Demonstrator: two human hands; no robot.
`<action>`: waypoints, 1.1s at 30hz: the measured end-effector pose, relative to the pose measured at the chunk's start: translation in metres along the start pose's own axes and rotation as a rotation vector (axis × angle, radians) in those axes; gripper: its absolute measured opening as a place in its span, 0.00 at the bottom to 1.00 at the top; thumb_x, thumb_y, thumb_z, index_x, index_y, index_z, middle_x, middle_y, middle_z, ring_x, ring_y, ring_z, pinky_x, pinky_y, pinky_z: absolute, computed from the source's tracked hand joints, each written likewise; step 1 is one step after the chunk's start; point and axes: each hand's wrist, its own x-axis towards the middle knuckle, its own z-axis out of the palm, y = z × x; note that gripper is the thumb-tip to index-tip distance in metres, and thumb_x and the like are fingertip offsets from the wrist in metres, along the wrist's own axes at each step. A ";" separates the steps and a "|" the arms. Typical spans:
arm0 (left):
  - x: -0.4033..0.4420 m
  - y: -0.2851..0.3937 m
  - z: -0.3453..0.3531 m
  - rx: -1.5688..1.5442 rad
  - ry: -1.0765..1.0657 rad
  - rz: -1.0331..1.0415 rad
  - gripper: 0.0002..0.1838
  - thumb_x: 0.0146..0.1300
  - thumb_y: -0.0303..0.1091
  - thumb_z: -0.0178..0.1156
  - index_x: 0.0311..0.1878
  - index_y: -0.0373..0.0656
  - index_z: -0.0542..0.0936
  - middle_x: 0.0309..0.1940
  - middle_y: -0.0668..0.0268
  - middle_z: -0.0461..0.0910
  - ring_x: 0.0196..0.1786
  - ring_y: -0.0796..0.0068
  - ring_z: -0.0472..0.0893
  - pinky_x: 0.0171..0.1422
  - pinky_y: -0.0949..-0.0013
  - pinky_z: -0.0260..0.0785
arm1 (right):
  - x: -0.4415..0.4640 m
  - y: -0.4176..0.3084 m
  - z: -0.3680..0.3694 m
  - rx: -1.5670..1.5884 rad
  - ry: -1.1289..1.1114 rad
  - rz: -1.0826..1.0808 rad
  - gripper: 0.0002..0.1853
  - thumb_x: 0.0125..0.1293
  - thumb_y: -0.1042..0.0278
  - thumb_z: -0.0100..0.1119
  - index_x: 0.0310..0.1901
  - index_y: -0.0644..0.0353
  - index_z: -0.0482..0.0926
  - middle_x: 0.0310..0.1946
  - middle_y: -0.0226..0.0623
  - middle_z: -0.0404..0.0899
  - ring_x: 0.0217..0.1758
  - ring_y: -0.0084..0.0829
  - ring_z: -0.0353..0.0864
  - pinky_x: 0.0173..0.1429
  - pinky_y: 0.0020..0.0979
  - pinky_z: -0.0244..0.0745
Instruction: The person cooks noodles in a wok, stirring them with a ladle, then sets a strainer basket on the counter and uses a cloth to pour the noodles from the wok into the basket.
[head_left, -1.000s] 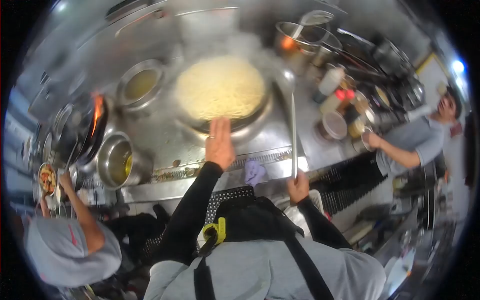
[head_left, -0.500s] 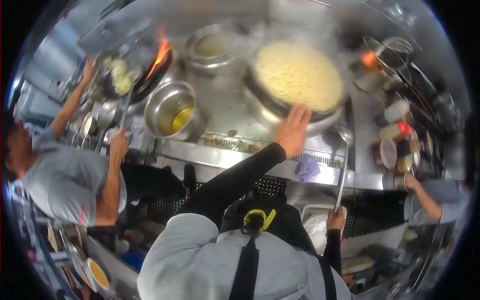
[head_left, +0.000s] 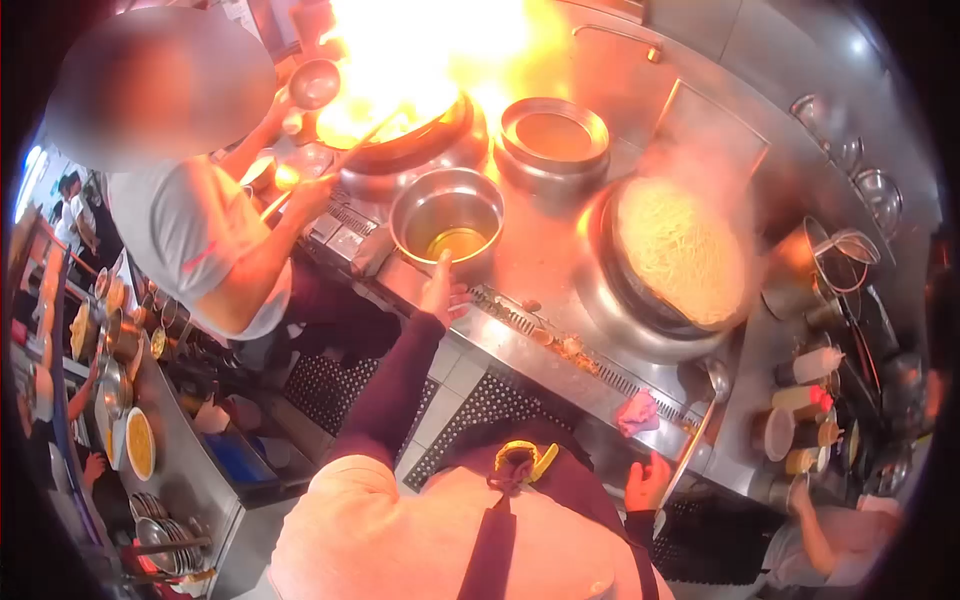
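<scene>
My left hand (head_left: 443, 296) is open, fingers spread, at the near side of a steel pot (head_left: 400, 222) with yellow oil (head_left: 458, 243) in its bottom. One finger overlaps the pot's outer wall; I cannot tell whether it touches. My right hand (head_left: 648, 483) is low, with its fingers apart, beside the long handle of a ladle (head_left: 690, 455). The ladle's bowl end lies over the stove's front edge. A steaming wok (head_left: 622, 262) full of pale noodles (head_left: 685, 250) stands on the burner in front of me. Near the ladle is a crumpled cloth (head_left: 637, 412).
At left a co-worker (head_left: 205, 230) handles a wok (head_left: 400, 150) under large flames (head_left: 420, 60). A lidless round steel pot (head_left: 556, 140) stands behind. Squeeze bottles (head_left: 812, 366) and strainers (head_left: 840, 255) are at right, near another person (head_left: 835, 540). Food scraps (head_left: 570, 347) lie along the drain grate.
My left hand has moved left from the noodle wok to the oil pot. My right hand's fingers have opened off the ladle handle. Flames at left have grown large. The view has turned left.
</scene>
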 end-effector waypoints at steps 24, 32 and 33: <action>0.041 0.022 -0.024 -0.141 -0.138 -0.093 0.24 0.52 0.54 0.60 0.38 0.41 0.76 0.32 0.64 0.77 0.35 0.67 0.78 0.42 0.66 0.70 | -0.034 -0.029 0.004 0.046 -0.100 0.012 0.22 0.61 0.63 0.62 0.57 0.59 0.77 0.54 0.52 0.75 0.56 0.52 0.75 0.62 0.42 0.71; -0.026 0.089 -0.007 0.083 -0.210 0.006 0.24 0.56 0.54 0.59 0.39 0.39 0.75 0.32 0.63 0.77 0.34 0.69 0.77 0.38 0.68 0.71 | -0.024 -0.018 -0.029 -0.022 0.135 0.107 0.20 0.61 0.65 0.60 0.54 0.62 0.77 0.49 0.50 0.77 0.54 0.51 0.76 0.58 0.42 0.72; -0.034 0.097 -0.004 0.117 -0.229 0.009 0.24 0.56 0.54 0.58 0.39 0.39 0.75 0.32 0.63 0.77 0.34 0.69 0.77 0.37 0.68 0.71 | -0.020 -0.017 -0.039 -0.005 0.185 0.115 0.19 0.61 0.65 0.60 0.53 0.62 0.78 0.47 0.49 0.78 0.53 0.50 0.77 0.58 0.42 0.73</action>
